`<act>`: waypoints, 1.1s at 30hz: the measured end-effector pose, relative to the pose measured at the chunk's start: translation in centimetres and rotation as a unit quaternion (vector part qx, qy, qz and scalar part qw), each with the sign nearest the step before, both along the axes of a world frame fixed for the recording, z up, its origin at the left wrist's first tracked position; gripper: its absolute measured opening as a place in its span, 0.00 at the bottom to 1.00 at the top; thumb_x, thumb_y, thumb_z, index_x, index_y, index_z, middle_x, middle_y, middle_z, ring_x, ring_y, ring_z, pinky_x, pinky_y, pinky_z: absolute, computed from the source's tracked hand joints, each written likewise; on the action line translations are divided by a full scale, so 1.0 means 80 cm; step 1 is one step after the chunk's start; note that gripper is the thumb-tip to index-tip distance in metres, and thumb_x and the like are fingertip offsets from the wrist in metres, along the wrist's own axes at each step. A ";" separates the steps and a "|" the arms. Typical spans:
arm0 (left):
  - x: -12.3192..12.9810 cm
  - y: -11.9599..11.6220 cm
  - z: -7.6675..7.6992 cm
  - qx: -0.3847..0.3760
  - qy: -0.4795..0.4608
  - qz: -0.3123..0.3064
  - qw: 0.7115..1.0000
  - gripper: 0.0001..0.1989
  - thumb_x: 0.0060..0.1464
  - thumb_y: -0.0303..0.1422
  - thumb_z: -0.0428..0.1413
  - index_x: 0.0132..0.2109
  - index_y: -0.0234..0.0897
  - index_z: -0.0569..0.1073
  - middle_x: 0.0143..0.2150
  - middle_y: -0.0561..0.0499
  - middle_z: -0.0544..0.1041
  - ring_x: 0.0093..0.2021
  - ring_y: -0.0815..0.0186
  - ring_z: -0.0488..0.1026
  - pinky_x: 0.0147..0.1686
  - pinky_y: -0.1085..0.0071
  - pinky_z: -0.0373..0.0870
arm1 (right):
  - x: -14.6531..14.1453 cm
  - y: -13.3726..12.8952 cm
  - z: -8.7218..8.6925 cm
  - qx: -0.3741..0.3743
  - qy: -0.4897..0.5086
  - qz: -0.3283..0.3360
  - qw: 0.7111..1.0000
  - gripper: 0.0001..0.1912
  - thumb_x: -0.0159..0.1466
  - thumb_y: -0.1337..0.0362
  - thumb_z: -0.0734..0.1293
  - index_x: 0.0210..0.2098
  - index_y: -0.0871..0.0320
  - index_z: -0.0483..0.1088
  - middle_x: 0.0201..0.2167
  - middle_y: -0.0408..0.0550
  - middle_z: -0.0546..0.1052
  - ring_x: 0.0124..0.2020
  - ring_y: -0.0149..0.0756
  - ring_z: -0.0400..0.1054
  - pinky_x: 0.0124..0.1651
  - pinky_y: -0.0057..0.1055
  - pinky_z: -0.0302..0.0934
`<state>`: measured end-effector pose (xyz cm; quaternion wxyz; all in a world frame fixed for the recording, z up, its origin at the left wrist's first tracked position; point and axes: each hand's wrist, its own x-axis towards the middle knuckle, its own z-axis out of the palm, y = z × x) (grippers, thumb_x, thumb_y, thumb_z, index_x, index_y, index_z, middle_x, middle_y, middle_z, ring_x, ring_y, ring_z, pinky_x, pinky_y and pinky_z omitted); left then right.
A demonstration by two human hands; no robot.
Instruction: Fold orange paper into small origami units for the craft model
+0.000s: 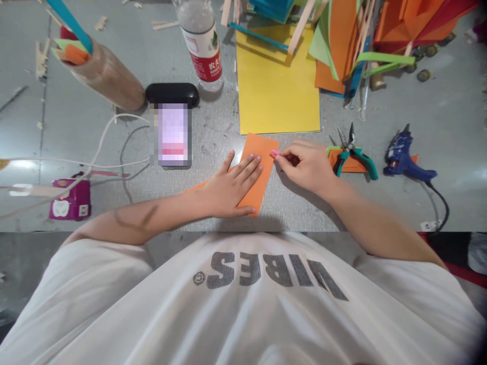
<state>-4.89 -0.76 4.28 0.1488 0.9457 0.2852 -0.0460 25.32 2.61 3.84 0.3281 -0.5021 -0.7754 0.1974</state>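
An orange sheet of paper [262, 177] lies at a slant near the front edge of the table. My left hand [236, 185] presses flat on it, fingers spread, and hides its middle and part of its left side. Between the thumb and fingers of my right hand [304, 165] is a small pink piece [274, 153], its kind too small to make out. It is at the sheet's upper right edge; whether it touches the paper I cannot tell.
Beyond the sheet lies yellow paper [279, 96], with a water bottle [203, 45] to its left. A phone [174, 134] and white cable [102, 137] are on the left. Green-handled pliers [352, 152] and a blue glue gun [405, 154] lie right.
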 end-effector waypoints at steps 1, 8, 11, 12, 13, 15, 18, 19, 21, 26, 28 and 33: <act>0.000 0.000 0.001 -0.001 0.002 -0.002 1.000 0.64 0.76 0.68 0.57 0.93 0.21 0.49 0.94 0.22 0.46 0.96 0.28 0.47 0.92 0.19 0.36 | 0.001 0.002 -0.002 -0.008 -0.004 0.008 1.000 0.24 0.83 0.45 0.72 0.32 0.49 0.75 0.28 0.47 0.79 0.30 0.43 0.70 0.38 0.46 0.63; 0.000 0.002 0.006 -0.004 0.018 -0.011 1.000 0.65 0.77 0.69 0.56 0.93 0.20 0.48 0.94 0.21 0.45 0.96 0.28 0.47 0.91 0.18 0.37 | 0.016 0.033 -0.025 0.029 -0.043 -0.116 0.992 0.23 0.79 0.50 0.76 0.30 0.49 0.72 0.30 0.53 0.80 0.32 0.49 0.71 0.39 0.51 0.63; -0.001 0.002 0.004 0.006 0.014 -0.008 1.000 0.63 0.77 0.68 0.57 0.93 0.22 0.49 0.94 0.22 0.46 0.96 0.29 0.47 0.91 0.19 0.37 | 0.013 0.024 -0.019 0.036 -0.062 -0.111 0.991 0.19 0.82 0.51 0.72 0.36 0.51 0.78 0.35 0.55 0.82 0.36 0.51 0.75 0.42 0.50 0.65; -0.002 0.002 0.002 0.009 0.006 -0.008 1.000 0.63 0.77 0.67 0.58 0.93 0.22 0.49 0.94 0.22 0.46 0.96 0.29 0.48 0.91 0.20 0.37 | 0.011 0.019 -0.016 0.041 -0.071 -0.102 0.991 0.18 0.84 0.51 0.70 0.39 0.51 0.80 0.37 0.56 0.83 0.38 0.51 0.76 0.43 0.50 0.66; -0.002 0.003 0.000 0.012 -0.003 -0.008 1.000 0.62 0.77 0.67 0.58 0.93 0.22 0.50 0.94 0.22 0.47 0.96 0.28 0.49 0.91 0.20 0.38 | 0.009 0.014 -0.012 0.046 -0.085 -0.089 0.991 0.18 0.85 0.51 0.69 0.42 0.51 0.82 0.39 0.56 0.84 0.40 0.52 0.77 0.45 0.50 0.67; -0.004 0.005 -0.005 0.016 -0.021 -0.011 1.000 0.62 0.77 0.67 0.57 0.93 0.21 0.51 0.94 0.21 0.48 0.95 0.27 0.50 0.91 0.19 0.39 | 0.006 0.007 -0.006 0.051 -0.121 -0.056 0.990 0.17 0.85 0.53 0.67 0.45 0.52 0.83 0.43 0.56 0.85 0.45 0.54 0.79 0.48 0.51 0.68; -0.005 0.007 -0.009 0.018 -0.035 -0.008 0.999 0.62 0.77 0.68 0.56 0.93 0.21 0.51 0.94 0.20 0.49 0.95 0.27 0.51 0.91 0.20 0.41 | 0.007 0.004 -0.002 0.038 -0.164 0.008 0.986 0.15 0.85 0.57 0.67 0.46 0.51 0.84 0.46 0.56 0.87 0.49 0.55 0.79 0.52 0.51 0.68; -0.006 0.007 -0.009 0.018 -0.037 -0.005 0.999 0.62 0.77 0.67 0.55 0.93 0.22 0.51 0.94 0.20 0.49 0.95 0.27 0.51 0.91 0.20 0.40 | 0.009 0.004 -0.002 0.031 -0.170 0.032 0.985 0.15 0.85 0.58 0.66 0.46 0.51 0.84 0.47 0.56 0.87 0.49 0.55 0.79 0.52 0.51 0.68; -0.005 0.006 -0.009 0.017 -0.039 0.001 0.999 0.61 0.77 0.66 0.55 0.93 0.23 0.50 0.94 0.21 0.49 0.95 0.27 0.51 0.91 0.21 0.39 | 0.013 0.004 -0.002 0.027 -0.177 0.077 0.981 0.17 0.85 0.58 0.65 0.46 0.51 0.85 0.46 0.55 0.87 0.48 0.53 0.79 0.52 0.50 0.67; -0.006 0.005 -0.012 0.015 -0.053 -0.002 0.998 0.61 0.78 0.65 0.55 0.93 0.21 0.48 0.94 0.20 0.49 0.95 0.26 0.50 0.90 0.20 0.37 | 0.017 -0.006 -0.001 0.048 -0.173 0.167 0.969 0.17 0.85 0.59 0.66 0.46 0.53 0.86 0.40 0.53 0.86 0.42 0.50 0.77 0.47 0.48 0.64; -0.007 0.006 -0.015 0.019 -0.067 -0.007 0.998 0.60 0.78 0.65 0.54 0.93 0.21 0.48 0.94 0.19 0.48 0.95 0.25 0.49 0.90 0.19 0.37 | 0.015 -0.013 0.000 0.048 -0.157 0.209 0.964 0.15 0.84 0.59 0.67 0.46 0.52 0.86 0.40 0.53 0.86 0.41 0.49 0.77 0.47 0.47 0.64; -0.010 0.009 -0.023 0.017 -0.078 -0.014 0.997 0.56 0.82 0.62 0.48 0.93 0.22 0.46 0.95 0.20 0.46 0.96 0.27 0.45 0.90 0.19 0.34 | 0.009 -0.029 0.005 0.021 -0.135 0.292 0.947 0.17 0.85 0.59 0.67 0.42 0.53 0.84 0.40 0.52 0.85 0.40 0.45 0.77 0.43 0.44 0.62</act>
